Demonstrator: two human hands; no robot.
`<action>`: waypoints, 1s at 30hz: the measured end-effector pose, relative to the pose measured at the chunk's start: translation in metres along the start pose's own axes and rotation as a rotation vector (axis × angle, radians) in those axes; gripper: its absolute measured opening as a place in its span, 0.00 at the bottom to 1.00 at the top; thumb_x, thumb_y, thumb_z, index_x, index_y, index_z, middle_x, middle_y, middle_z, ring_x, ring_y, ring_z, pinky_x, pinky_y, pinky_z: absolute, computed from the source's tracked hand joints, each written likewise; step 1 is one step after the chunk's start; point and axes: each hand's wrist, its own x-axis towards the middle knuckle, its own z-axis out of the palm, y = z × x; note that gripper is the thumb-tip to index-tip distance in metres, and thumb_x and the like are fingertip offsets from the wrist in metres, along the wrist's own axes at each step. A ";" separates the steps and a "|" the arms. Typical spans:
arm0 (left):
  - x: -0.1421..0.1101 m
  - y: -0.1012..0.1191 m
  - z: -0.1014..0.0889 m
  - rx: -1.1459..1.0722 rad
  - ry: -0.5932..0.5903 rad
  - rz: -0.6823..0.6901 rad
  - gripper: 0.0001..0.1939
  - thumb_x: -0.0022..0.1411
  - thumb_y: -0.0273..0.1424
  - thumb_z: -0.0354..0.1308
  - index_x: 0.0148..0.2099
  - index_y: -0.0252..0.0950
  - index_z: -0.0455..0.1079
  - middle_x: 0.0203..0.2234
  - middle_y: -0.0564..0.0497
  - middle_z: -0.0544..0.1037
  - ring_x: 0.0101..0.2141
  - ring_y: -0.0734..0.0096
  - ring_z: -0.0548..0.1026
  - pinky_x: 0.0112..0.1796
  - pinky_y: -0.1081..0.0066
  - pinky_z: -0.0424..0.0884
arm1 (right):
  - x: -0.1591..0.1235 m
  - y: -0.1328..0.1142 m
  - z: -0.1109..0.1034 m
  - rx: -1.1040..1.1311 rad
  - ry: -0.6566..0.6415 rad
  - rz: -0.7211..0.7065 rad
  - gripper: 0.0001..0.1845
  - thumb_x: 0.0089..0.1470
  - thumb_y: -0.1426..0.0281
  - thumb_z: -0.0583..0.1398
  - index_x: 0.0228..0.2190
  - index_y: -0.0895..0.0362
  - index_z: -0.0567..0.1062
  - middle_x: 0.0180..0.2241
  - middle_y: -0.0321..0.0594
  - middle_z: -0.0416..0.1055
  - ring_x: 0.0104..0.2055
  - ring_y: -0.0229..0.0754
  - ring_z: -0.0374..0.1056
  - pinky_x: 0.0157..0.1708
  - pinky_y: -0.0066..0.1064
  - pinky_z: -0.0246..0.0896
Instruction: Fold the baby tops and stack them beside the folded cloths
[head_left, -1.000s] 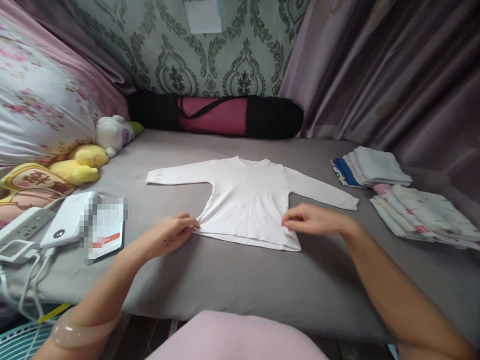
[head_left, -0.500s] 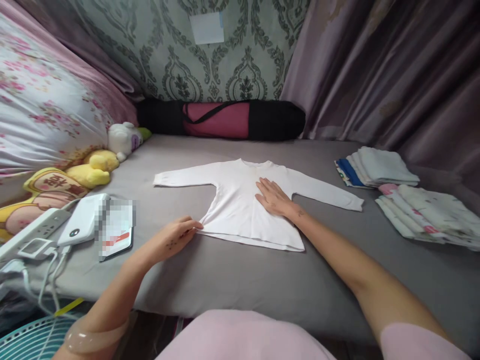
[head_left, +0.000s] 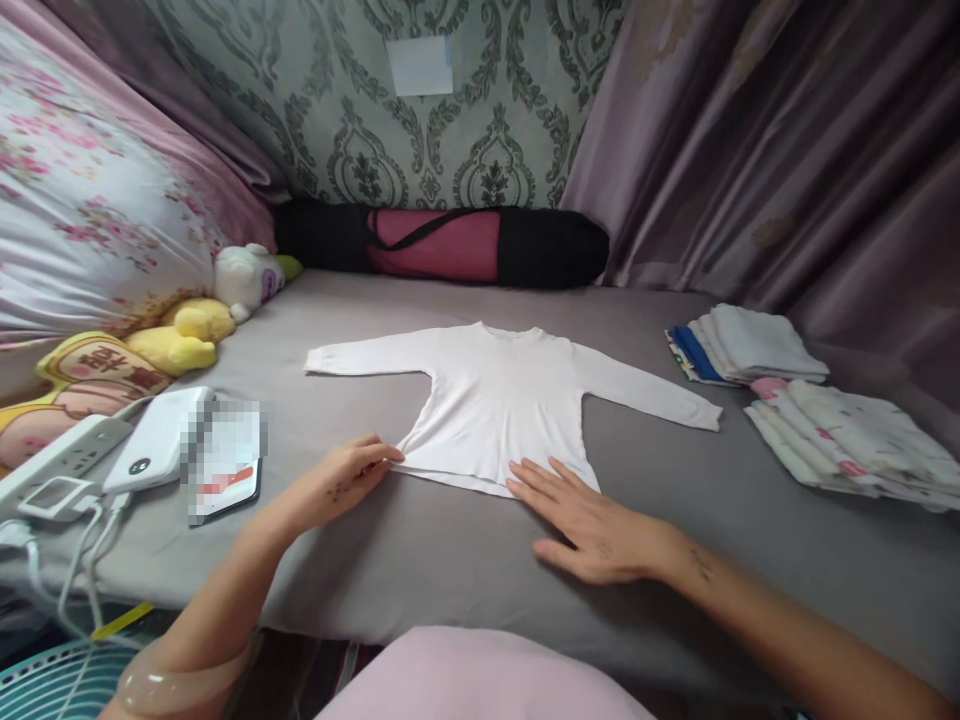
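A white long-sleeved shirt lies spread on the grey bed sheet, its collar toward the wall and both sleeves stretched out sideways. My left hand pinches the shirt's lower left hem corner between thumb and fingers. Over the lower right part of the hem rests my right hand, flat with its fingers spread and the palm partly beyond the edge. Soft creases run up the shirt's front, and the right hand hides part of its bottom edge.
Folded clothes and a second folded pile sit at the right. On the left are a phone, a white power bank, a power strip with cables and plush toys. A long black-and-red bag lies along the wall.
My right hand went from the shirt's right side onto its chest, then slid down to the hem with fingers spread. My left hand keeps its pinch on the left corner.
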 end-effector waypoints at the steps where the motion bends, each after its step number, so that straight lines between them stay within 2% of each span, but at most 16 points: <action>1: 0.000 0.001 0.000 -0.012 0.003 -0.006 0.18 0.69 0.37 0.44 0.48 0.38 0.73 0.37 0.47 0.74 0.31 0.73 0.71 0.33 0.74 0.65 | -0.006 -0.006 -0.004 0.037 -0.024 -0.007 0.40 0.57 0.60 0.58 0.66 0.53 0.51 0.68 0.50 0.40 0.69 0.52 0.35 0.66 0.51 0.33; 3: 0.000 0.006 -0.003 -0.047 -0.009 -0.027 0.18 0.68 0.39 0.46 0.47 0.38 0.74 0.35 0.48 0.73 0.29 0.74 0.70 0.31 0.75 0.65 | -0.012 -0.014 -0.015 0.131 -0.092 -0.049 0.38 0.52 0.61 0.63 0.63 0.52 0.60 0.67 0.50 0.45 0.69 0.54 0.39 0.65 0.50 0.40; 5: 0.002 0.011 -0.008 -0.089 -0.037 -0.058 0.19 0.66 0.42 0.47 0.45 0.38 0.75 0.34 0.48 0.73 0.27 0.75 0.69 0.30 0.75 0.66 | -0.007 -0.017 -0.032 0.276 -0.203 -0.116 0.31 0.53 0.64 0.63 0.58 0.53 0.68 0.62 0.49 0.59 0.65 0.51 0.53 0.61 0.43 0.51; 7: 0.008 0.014 -0.013 -0.120 -0.044 -0.089 0.20 0.65 0.44 0.49 0.43 0.38 0.76 0.34 0.48 0.73 0.28 0.74 0.70 0.30 0.75 0.67 | 0.011 -0.012 -0.048 0.431 -0.311 -0.147 0.24 0.56 0.66 0.59 0.54 0.54 0.72 0.52 0.45 0.73 0.54 0.43 0.68 0.53 0.32 0.62; 9: 0.023 0.013 -0.017 -0.122 0.024 -0.119 0.20 0.64 0.45 0.49 0.41 0.38 0.77 0.36 0.48 0.74 0.30 0.73 0.71 0.32 0.74 0.67 | 0.042 0.001 -0.060 0.478 -0.288 -0.105 0.19 0.59 0.65 0.56 0.50 0.56 0.75 0.44 0.41 0.77 0.45 0.40 0.73 0.46 0.27 0.65; 11: 0.044 0.007 -0.017 -0.094 0.166 -0.164 0.21 0.63 0.45 0.50 0.39 0.37 0.77 0.35 0.47 0.75 0.32 0.70 0.71 0.34 0.73 0.67 | 0.081 0.020 -0.064 0.366 -0.071 -0.021 0.19 0.62 0.64 0.52 0.47 0.57 0.77 0.44 0.40 0.77 0.47 0.42 0.72 0.48 0.30 0.64; 12: 0.057 0.004 -0.016 -0.075 0.228 -0.208 0.20 0.61 0.45 0.50 0.37 0.35 0.77 0.33 0.47 0.76 0.31 0.69 0.71 0.33 0.73 0.66 | 0.101 0.029 -0.063 0.284 0.097 0.065 0.20 0.64 0.65 0.49 0.47 0.57 0.76 0.46 0.41 0.76 0.49 0.44 0.70 0.51 0.32 0.62; 13: 0.071 0.001 -0.014 -0.059 0.278 -0.269 0.20 0.60 0.44 0.51 0.33 0.33 0.76 0.27 0.48 0.75 0.28 0.70 0.69 0.30 0.73 0.65 | 0.121 0.038 -0.060 0.197 0.263 0.160 0.21 0.64 0.68 0.46 0.50 0.57 0.74 0.49 0.42 0.74 0.53 0.45 0.67 0.55 0.35 0.58; 15: 0.098 -0.003 -0.011 -0.075 0.309 -0.409 0.21 0.60 0.43 0.50 0.27 0.32 0.74 0.18 0.51 0.70 0.24 0.71 0.67 0.25 0.74 0.60 | 0.154 0.053 -0.050 0.036 0.447 0.316 0.23 0.64 0.71 0.44 0.55 0.58 0.69 0.54 0.46 0.69 0.58 0.46 0.62 0.60 0.37 0.52; 18: 0.133 -0.005 -0.006 -0.112 0.334 -0.595 0.18 0.57 0.39 0.53 0.28 0.31 0.75 0.16 0.50 0.70 0.22 0.71 0.69 0.25 0.73 0.59 | 0.184 0.065 -0.030 -0.107 0.479 0.439 0.25 0.64 0.70 0.44 0.59 0.65 0.62 0.63 0.54 0.57 0.66 0.49 0.50 0.63 0.40 0.43; 21: 0.154 -0.006 -0.002 -0.120 0.385 -0.725 0.14 0.54 0.37 0.57 0.32 0.30 0.77 0.21 0.45 0.76 0.26 0.67 0.73 0.27 0.72 0.62 | 0.194 0.068 -0.013 -0.152 0.474 0.483 0.29 0.65 0.67 0.41 0.61 0.68 0.57 0.66 0.55 0.47 0.69 0.51 0.40 0.65 0.46 0.36; 25: 0.162 -0.003 0.001 -0.081 0.416 -0.772 0.13 0.53 0.35 0.59 0.35 0.30 0.78 0.29 0.39 0.80 0.33 0.61 0.77 0.32 0.70 0.65 | 0.194 0.068 -0.004 -0.168 0.488 0.488 0.30 0.65 0.65 0.38 0.62 0.68 0.55 0.67 0.53 0.46 0.69 0.50 0.38 0.65 0.45 0.32; 30: 0.167 0.002 0.003 -0.045 0.408 -0.759 0.11 0.55 0.31 0.57 0.37 0.31 0.78 0.33 0.37 0.81 0.37 0.60 0.78 0.35 0.70 0.67 | 0.195 0.067 -0.004 -0.195 0.481 0.493 0.33 0.65 0.61 0.40 0.63 0.70 0.55 0.67 0.56 0.45 0.69 0.52 0.38 0.65 0.44 0.30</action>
